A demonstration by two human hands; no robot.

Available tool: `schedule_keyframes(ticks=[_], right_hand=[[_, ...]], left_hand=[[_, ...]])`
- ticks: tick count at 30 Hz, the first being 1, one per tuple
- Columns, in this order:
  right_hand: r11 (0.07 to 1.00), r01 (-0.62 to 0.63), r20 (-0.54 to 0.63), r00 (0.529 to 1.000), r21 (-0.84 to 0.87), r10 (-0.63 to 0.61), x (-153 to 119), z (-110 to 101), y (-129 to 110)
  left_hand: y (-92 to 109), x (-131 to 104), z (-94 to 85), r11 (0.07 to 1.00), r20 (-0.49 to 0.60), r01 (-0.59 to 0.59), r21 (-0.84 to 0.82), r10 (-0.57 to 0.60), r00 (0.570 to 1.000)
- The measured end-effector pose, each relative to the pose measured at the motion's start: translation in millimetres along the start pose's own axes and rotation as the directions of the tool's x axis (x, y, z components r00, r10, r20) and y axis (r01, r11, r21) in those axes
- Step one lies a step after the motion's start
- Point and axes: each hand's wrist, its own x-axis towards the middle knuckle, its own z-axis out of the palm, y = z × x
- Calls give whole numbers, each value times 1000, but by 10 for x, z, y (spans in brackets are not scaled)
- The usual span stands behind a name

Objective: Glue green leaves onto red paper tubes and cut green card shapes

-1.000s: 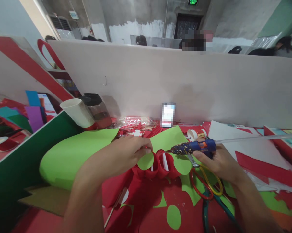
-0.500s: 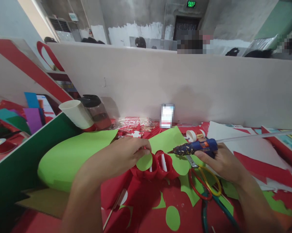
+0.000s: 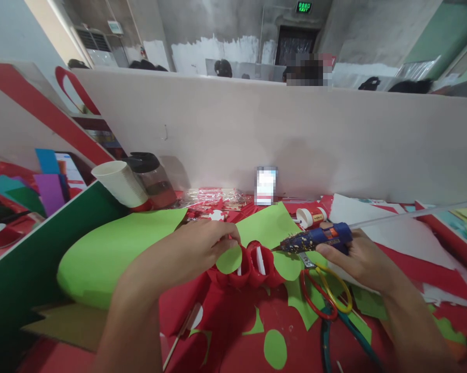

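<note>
My left hand (image 3: 206, 242) is closed in a pinch at the top edge of a light-green paper circle (image 3: 229, 260), which lies against a row of red paper loops (image 3: 249, 269). White strips stand inside two of the loops. Around a blue hot glue gun (image 3: 319, 240) is wrapped my right hand (image 3: 363, 255). The gun's nozzle points left, close to the right end of the red loops, and a long clear glue stick (image 3: 408, 212) runs out of its back. Whether the nozzle touches the paper I cannot tell. Green paper (image 3: 289, 267) sits under the nozzle.
Scissors with red and yellow handles (image 3: 328, 295) and teal-handled scissors (image 3: 344, 331) lie near my right wrist. A green paper oval (image 3: 275, 349) rests in front. Behind are a white paper cup (image 3: 120, 181), a lit phone (image 3: 265, 186) and a white partition (image 3: 225, 129).
The glue gun's nozzle has shifted slightly right and down, and my right hand moved a little with it. My left hand keeps its pinch. The whole view has shifted slightly.
</note>
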Motion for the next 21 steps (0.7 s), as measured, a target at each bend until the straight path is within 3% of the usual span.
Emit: schedule_keyframes(ticks=[7,15,18,21], right_hand=[[1000,-9,5,1000,-25,9,-29,-29,-20],[993,-58,72,996,104,51,-69,-101,-17],[975,-59,115,993,212,35,-123,-80,46],[912,-36,50,999,408,17,-178,-42,138]], left_hand=[[4,-6,3,1000,2,-3,10,3,1000],[-1,-4,4,1000,0,-6,9,6,1000],[4,-4,2,1000,-1,-11,9,11,1000],[4,-11,-1,1000,3,-15,9,15,1000]])
